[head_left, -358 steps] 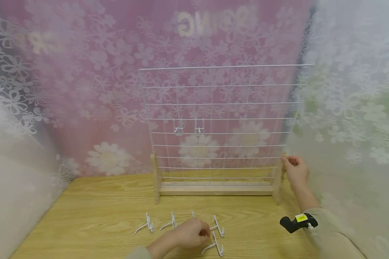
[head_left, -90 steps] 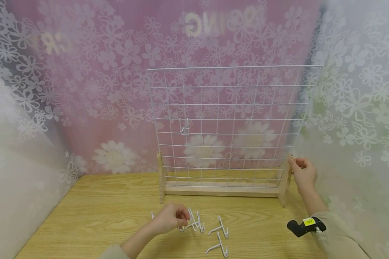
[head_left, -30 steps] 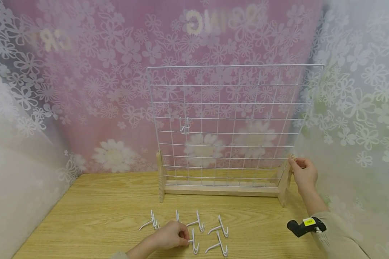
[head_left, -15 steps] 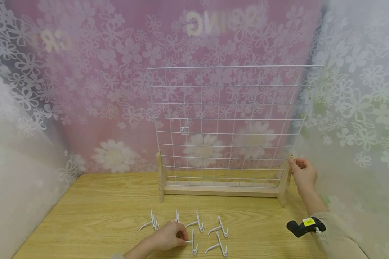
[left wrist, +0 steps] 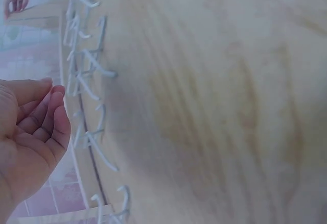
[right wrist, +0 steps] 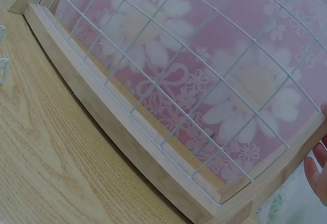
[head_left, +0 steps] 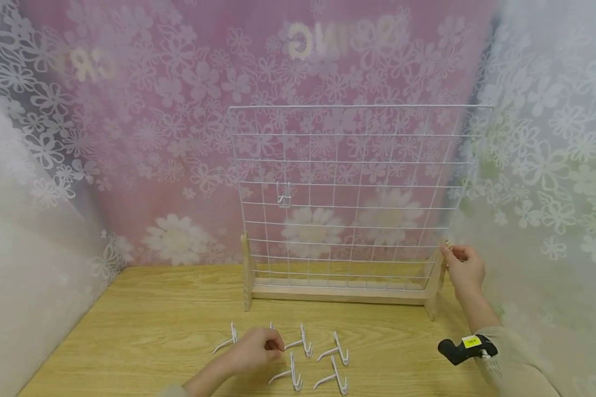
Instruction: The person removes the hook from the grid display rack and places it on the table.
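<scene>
My left hand (head_left: 252,352) hovers low over the table with loosely curled fingers and nothing in them. Just right of and below it lies a white wire hook (head_left: 292,373). Several more such hooks, one of them this back-row hook (head_left: 303,343), lie in two rows about the hand, which partly covers two of them. A single hook (head_left: 284,199) hangs on the left part of a white wire grid (head_left: 346,186). The grid stands upright in a wooden stand (head_left: 338,296). My right hand (head_left: 467,270) pinches the top of the stand's right post, also seen in the right wrist view.
The wood-grain table (head_left: 154,309) extends left of the hooks. Behind the grid hangs a pink flowered curtain (head_left: 179,165); pale flowered sheets close off both sides. A black device with a yellow label (head_left: 469,344) sits on the right wrist.
Earlier two hooks hung on the grid; the right one is gone from it. My left hand has set a hook in the front row, let go and risen slightly leftward. My right hand keeps its place.
</scene>
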Demonstrator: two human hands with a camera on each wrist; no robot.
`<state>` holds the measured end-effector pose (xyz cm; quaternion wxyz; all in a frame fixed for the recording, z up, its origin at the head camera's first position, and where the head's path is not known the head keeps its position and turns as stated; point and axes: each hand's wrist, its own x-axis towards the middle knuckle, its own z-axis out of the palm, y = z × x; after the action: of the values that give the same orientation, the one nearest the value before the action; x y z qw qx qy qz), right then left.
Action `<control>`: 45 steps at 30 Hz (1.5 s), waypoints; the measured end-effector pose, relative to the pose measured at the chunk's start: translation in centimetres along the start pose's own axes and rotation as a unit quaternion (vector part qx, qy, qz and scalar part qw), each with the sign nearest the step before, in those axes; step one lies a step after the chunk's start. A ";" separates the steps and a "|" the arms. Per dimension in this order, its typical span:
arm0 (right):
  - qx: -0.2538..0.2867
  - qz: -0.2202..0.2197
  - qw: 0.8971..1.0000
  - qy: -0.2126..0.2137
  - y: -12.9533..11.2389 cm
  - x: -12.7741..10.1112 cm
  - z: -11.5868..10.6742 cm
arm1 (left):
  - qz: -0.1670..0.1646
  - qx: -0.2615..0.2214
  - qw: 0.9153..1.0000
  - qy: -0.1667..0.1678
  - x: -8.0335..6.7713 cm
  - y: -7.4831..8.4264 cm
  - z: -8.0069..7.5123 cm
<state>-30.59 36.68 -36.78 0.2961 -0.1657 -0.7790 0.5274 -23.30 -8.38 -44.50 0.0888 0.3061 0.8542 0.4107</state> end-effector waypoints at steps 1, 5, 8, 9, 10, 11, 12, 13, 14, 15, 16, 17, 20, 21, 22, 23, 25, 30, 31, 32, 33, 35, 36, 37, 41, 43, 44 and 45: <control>-0.001 0.001 1.000 0.000 0.0 0.0 0.0 | -0.001 -0.003 1.000 0.001 0.1 0.1 -0.2; -0.004 0.001 1.000 -0.001 0.1 0.1 0.0 | 0.003 -0.001 1.000 0.008 0.4 0.4 -1.0; -0.005 -0.001 1.000 -0.001 0.1 0.2 0.0 | 0.006 -0.006 1.000 0.014 0.5 0.4 -1.5; -0.005 -0.002 1.000 -0.001 0.2 0.2 -0.1 | 0.009 -0.007 1.000 0.015 0.5 0.4 -1.7; -0.005 -0.003 1.000 -0.002 0.2 0.2 -0.1 | 0.010 -0.012 1.000 0.016 0.5 0.3 -1.9; -0.006 -0.004 1.000 -0.002 0.2 0.2 -0.1 | 0.013 -0.015 1.000 0.017 0.5 0.2 -2.0; -0.006 -0.005 1.000 -0.003 0.2 0.2 -0.1 | 0.017 -0.016 1.000 0.019 0.5 0.1 -2.2; -0.006 -0.006 1.000 -0.004 0.2 0.1 -0.1 | 0.019 -0.020 0.999 0.020 0.5 0.1 -2.4; -0.005 -0.006 1.000 -0.004 0.2 0.1 -0.1 | 0.030 -0.013 0.999 0.022 0.5 0.0 -2.7; -0.003 -0.006 1.000 -0.004 0.2 0.1 -0.1 | 0.033 -0.011 0.999 0.025 0.6 0.0 -2.9; -0.002 -0.005 1.000 -0.005 0.2 0.0 -0.1 | 0.036 -0.011 0.999 0.029 0.6 -0.1 -3.1; 0.000 -0.005 1.000 -0.005 0.2 0.0 -0.1 | 0.037 -0.006 0.999 0.033 0.6 -0.1 -3.3; 0.006 -0.001 1.000 -0.003 0.1 0.0 0.0 | 0.032 0.001 0.998 0.046 0.8 -0.1 -3.8; 0.008 0.000 1.000 -0.002 0.2 0.1 0.0 | 0.019 -0.003 0.999 0.049 0.9 0.0 -4.0; 0.009 0.001 1.000 -0.002 0.2 0.1 0.0 | 0.012 -0.005 0.998 0.054 1.0 0.1 -4.2; 0.010 0.002 1.000 -0.001 0.2 0.1 0.0 | 0.004 -0.007 0.998 0.058 1.1 0.1 -4.4; 0.010 0.004 1.000 0.000 0.2 0.1 0.1 | -0.010 -0.024 0.997 0.067 1.3 0.3 -4.8; 0.003 0.007 1.000 0.004 0.2 0.1 0.1 | -0.023 -0.079 0.992 0.097 1.8 0.4 -5.8; 0.001 0.007 1.000 0.005 0.2 0.0 0.1 | -0.024 -0.085 0.991 0.104 1.9 0.3 -6.0; -0.001 0.007 1.000 0.005 0.2 0.0 0.2 | -0.027 -0.091 0.989 0.112 2.0 0.3 -6.2; -0.002 0.008 1.000 0.005 0.2 0.0 0.2 | -0.032 -0.095 0.988 0.120 2.2 0.4 -6.3; -0.002 0.009 1.000 0.004 0.3 0.0 0.2 | -0.044 -0.100 0.985 0.135 2.4 0.5 -6.7; -0.002 0.009 1.000 0.004 0.3 0.0 0.2 | -0.048 -0.101 0.984 0.142 2.6 0.6 -6.8; 0.001 0.010 1.000 0.006 0.3 0.0 0.2 | -0.050 -0.101 0.983 0.148 2.8 0.7 -7.0; 0.004 0.014 1.000 0.008 0.3 0.1 0.1 | -0.053 -0.104 0.979 0.168 3.3 1.1 -7.5; 0.004 0.014 1.000 0.008 0.3 0.1 0.1 | -0.052 -0.107 0.977 0.176 3.7 1.2 -7.9; 0.004 0.013 1.000 0.008 0.3 0.1 0.1 | -0.052 -0.108 0.976 0.180 3.8 1.3 -8.1; 0.004 0.012 1.000 0.008 0.3 0.0 0.2 | -0.052 -0.110 0.976 0.183 4.0 1.5 -8.2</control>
<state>-30.73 36.70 -37.07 0.2966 -0.1783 -0.7725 0.5324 -29.15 -10.63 -37.66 -0.0145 0.1692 0.8204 0.5460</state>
